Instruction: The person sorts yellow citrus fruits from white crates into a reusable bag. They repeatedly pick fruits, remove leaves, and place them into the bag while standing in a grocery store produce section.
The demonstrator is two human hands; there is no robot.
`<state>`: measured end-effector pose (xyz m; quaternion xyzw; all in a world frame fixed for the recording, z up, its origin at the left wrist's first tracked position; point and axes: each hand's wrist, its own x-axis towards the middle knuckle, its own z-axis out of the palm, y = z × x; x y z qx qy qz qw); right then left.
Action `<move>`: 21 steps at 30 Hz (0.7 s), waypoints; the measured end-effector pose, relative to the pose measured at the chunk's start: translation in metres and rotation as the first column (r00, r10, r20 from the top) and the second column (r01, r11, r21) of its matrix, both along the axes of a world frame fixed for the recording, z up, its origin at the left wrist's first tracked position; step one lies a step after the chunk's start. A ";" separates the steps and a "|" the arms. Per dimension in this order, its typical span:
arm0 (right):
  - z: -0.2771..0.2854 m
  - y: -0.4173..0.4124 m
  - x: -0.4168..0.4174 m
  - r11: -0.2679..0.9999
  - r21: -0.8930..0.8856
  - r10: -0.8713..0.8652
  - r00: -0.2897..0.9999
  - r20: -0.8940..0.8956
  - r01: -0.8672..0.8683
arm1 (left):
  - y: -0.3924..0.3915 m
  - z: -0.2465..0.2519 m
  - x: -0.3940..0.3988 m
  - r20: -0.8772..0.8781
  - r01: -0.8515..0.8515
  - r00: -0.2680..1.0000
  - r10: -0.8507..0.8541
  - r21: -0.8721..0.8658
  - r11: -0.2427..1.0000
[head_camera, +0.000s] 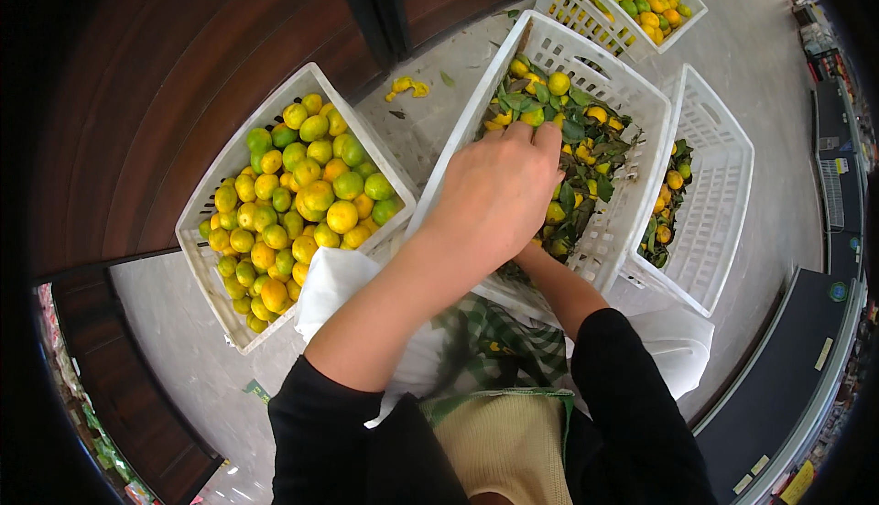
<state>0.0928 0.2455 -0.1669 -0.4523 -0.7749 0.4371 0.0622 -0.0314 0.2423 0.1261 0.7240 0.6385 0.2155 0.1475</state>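
Note:
My left hand [494,182] reaches into the middle white plastic crate [450,158], back of the hand up, its fingertips down among citrus fruits and green leaves [604,188]. What those fingers touch is hidden. My right hand [532,247] is below it, mostly covered by the left hand and forearm; a fingertip shows beside the left fingers. A yellow citrus fruit [559,83] lies near the crate's far end. To the left stands another white crate [206,292], holding many green and yellow citrus fruits [317,196].
A crate of citrus fruits [549,4] stands beyond the middle one. At the right, a white crate [731,230] holds fruits and leaves. Yellow peel [407,87] lies on the grey floor. Dark wooden panelling [226,45] runs along the upper left, and shelving [776,381] at the right.

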 end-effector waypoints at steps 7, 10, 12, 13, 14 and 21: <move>0.023 -0.009 -0.006 0.996 -0.032 0.092 0.984 0.152 -0.088 | -0.001 -0.001 0.001 -0.039 0.026 0.999 -0.027 -0.029 0.999; 0.034 -0.011 -0.002 0.996 -0.048 0.080 0.985 0.156 -0.073 | -0.001 -0.001 0.001 -0.041 0.032 0.999 -0.034 -0.032 0.999; 0.032 -0.011 0.002 0.998 -0.027 0.058 0.988 0.145 -0.055 | -0.001 -0.002 0.002 -0.035 0.033 0.999 -0.034 -0.021 0.999; 0.020 -0.012 0.003 0.999 0.003 0.053 0.988 0.144 -0.054 | -0.001 -0.002 0.003 -0.034 0.033 0.999 -0.034 -0.020 0.999; 0.008 -0.013 0.004 0.998 0.033 0.047 0.989 0.144 -0.052 | -0.002 -0.002 0.003 -0.034 0.034 0.999 -0.035 -0.019 0.999; -0.084 -0.005 0.020 0.941 -0.144 -0.335 0.903 -0.268 0.307 | 0.001 -0.003 0.003 -0.015 0.059 0.998 -0.060 -0.020 0.998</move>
